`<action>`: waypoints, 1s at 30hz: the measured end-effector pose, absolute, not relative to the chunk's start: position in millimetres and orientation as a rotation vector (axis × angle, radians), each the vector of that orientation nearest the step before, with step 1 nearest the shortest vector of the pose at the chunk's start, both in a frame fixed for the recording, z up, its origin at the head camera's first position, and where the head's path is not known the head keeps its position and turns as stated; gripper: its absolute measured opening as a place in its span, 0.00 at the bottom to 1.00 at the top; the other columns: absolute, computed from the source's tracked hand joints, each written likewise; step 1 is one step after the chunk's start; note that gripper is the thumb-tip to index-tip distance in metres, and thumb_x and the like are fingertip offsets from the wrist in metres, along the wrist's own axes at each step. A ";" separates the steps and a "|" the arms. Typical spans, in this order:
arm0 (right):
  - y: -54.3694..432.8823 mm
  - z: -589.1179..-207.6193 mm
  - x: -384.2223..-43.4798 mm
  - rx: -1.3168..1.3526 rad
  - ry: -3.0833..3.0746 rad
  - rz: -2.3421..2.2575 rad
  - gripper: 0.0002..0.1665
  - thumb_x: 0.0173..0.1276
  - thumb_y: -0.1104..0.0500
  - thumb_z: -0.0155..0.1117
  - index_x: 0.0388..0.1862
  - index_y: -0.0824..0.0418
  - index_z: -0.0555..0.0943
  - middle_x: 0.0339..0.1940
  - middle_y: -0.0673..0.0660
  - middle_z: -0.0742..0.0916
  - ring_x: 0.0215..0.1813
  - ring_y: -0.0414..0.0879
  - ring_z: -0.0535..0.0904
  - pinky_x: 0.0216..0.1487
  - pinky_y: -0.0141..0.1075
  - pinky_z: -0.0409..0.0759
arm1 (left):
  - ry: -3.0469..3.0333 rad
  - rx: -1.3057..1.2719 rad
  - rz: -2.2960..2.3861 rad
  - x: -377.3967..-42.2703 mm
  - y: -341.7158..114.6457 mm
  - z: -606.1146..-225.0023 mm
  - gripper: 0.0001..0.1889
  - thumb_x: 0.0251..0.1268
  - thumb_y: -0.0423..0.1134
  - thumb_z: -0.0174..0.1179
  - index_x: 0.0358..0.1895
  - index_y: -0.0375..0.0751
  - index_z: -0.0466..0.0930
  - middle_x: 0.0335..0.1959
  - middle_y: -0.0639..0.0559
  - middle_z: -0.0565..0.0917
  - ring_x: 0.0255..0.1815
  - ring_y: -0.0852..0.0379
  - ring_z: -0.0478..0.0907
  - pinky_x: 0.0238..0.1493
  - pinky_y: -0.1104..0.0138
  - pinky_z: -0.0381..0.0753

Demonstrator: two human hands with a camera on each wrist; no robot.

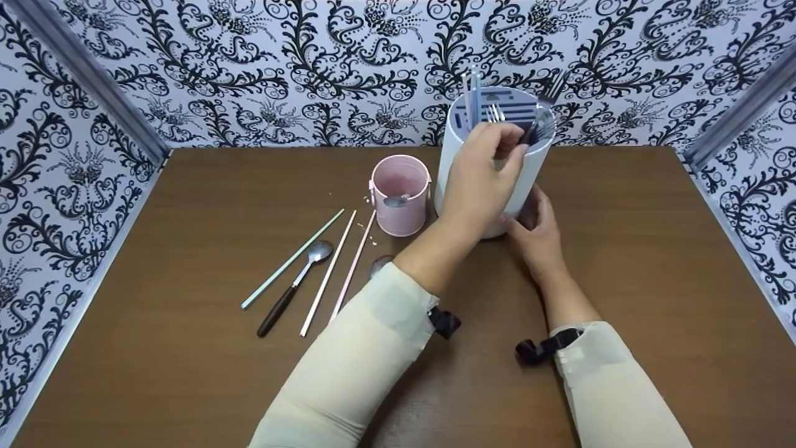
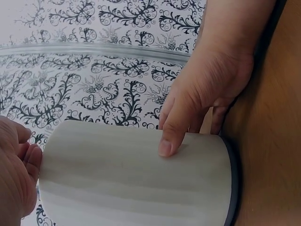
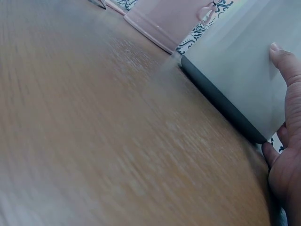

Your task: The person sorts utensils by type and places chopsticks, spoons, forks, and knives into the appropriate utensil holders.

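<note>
A tall white utensil holder [image 1: 527, 171] with a slotted top stands upright at the back of the table. My left hand [image 1: 479, 180] reaches over its rim with thumb and fingers curled together; a fork [image 1: 495, 113] shows its tines right above them. I seem to pinch this fork, but I cannot tell for sure because its handle is hidden. My right hand [image 1: 540, 239] grips the holder low on its right side, the thumb [image 2: 168, 143] lying along the wall. Chopsticks [image 1: 475, 93] and another fork [image 1: 550, 90] stick up from the slots.
A pink cup [image 1: 401, 218] stands left of the holder, a spoon bowl [image 1: 395, 201] at its front rim. On the table lie a green chopstick [image 1: 292, 259], a white one [image 1: 328, 274], a pink one [image 1: 353, 267] and a black-handled spoon [image 1: 280, 308]. My left sleeve partly hides another spoon [image 1: 380, 264].
</note>
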State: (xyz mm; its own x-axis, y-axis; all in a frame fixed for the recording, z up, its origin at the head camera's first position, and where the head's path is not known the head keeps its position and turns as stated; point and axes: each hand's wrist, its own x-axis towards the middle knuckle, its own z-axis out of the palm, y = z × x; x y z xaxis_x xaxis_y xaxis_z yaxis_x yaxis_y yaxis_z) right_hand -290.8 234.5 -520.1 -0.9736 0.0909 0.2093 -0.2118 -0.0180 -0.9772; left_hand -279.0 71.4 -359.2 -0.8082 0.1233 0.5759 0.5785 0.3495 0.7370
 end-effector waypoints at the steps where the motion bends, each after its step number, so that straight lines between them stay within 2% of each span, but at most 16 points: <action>1: 234.6 -520.1 -291.2 0.136 -2.029 2.104 0.51 0.67 0.65 0.71 0.84 0.60 0.56 0.82 0.58 0.67 0.82 0.51 0.63 0.84 0.48 0.59 | -2.187 -0.613 -1.457 -278.0 69.7 -360.0 0.10 0.74 0.33 0.63 0.52 0.35 0.83 0.47 0.46 0.83 0.48 0.57 0.81 0.54 0.84 0.75; 15: 234.3 -522.7 -292.0 0.125 -2.058 2.078 0.52 0.67 0.63 0.72 0.84 0.59 0.55 0.83 0.57 0.66 0.82 0.49 0.61 0.85 0.48 0.58 | -2.099 -0.647 -1.433 -249.5 39.6 -377.9 0.10 0.73 0.33 0.64 0.52 0.34 0.82 0.45 0.46 0.83 0.47 0.57 0.82 0.56 0.79 0.79; 24: 235.7 -518.8 -290.0 0.048 -2.094 2.023 0.52 0.66 0.63 0.73 0.84 0.61 0.56 0.82 0.60 0.68 0.82 0.51 0.63 0.85 0.47 0.59 | -2.072 -0.624 -1.461 -239.8 22.6 -400.0 0.10 0.71 0.31 0.65 0.51 0.31 0.81 0.43 0.42 0.84 0.44 0.53 0.83 0.51 0.70 0.86; 30: 232.3 -519.8 -292.0 0.082 -2.033 2.076 0.52 0.66 0.67 0.71 0.83 0.64 0.56 0.81 0.63 0.68 0.81 0.54 0.64 0.84 0.48 0.60 | -2.089 -0.591 -1.518 -232.7 11.4 -415.3 0.11 0.70 0.31 0.65 0.51 0.31 0.81 0.43 0.40 0.84 0.42 0.53 0.84 0.48 0.67 0.88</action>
State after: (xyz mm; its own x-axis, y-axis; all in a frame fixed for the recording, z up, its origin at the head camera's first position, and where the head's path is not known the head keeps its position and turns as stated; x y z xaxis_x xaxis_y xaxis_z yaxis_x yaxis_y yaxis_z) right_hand -292.0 232.3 -519.8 -0.9709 0.1276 0.2024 -0.2051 -0.0077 -0.9787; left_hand -232.7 11.4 -415.3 -0.7876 0.0600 0.6133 0.6018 0.2888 0.7446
